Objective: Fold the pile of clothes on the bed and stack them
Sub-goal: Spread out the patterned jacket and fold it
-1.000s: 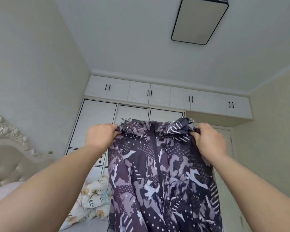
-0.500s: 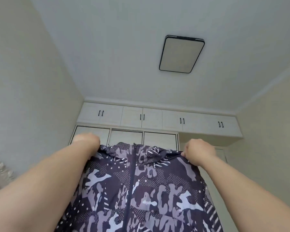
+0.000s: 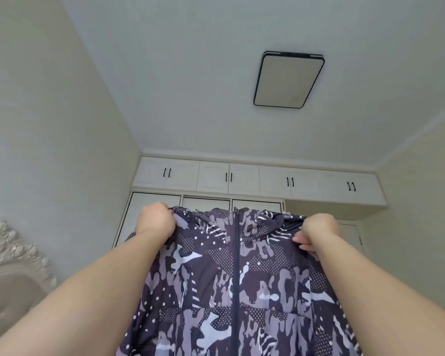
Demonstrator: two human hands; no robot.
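A dark purple camouflage-print jacket [image 3: 242, 278] with a central zip hangs spread out in front of me, held up in the air by its top edge. My left hand [image 3: 156, 220] grips the jacket's upper left corner. My right hand [image 3: 317, 231] grips the upper right corner, fingers curled into the fabric. The jacket's lower part runs out of the frame at the bottom. The bed surface and the pile of clothes are hidden from view.
A white wardrobe [image 3: 242, 178] with black handles fills the far wall behind the jacket. An ornate padded headboard [image 3: 10, 265] stands at the lower left. A rectangular ceiling lamp [image 3: 288, 79] is overhead.
The view has tilted up toward the ceiling. My hands have moved apart, stretching the jacket's top edge wider. The floral bedding seen a second ago has dropped out of view.
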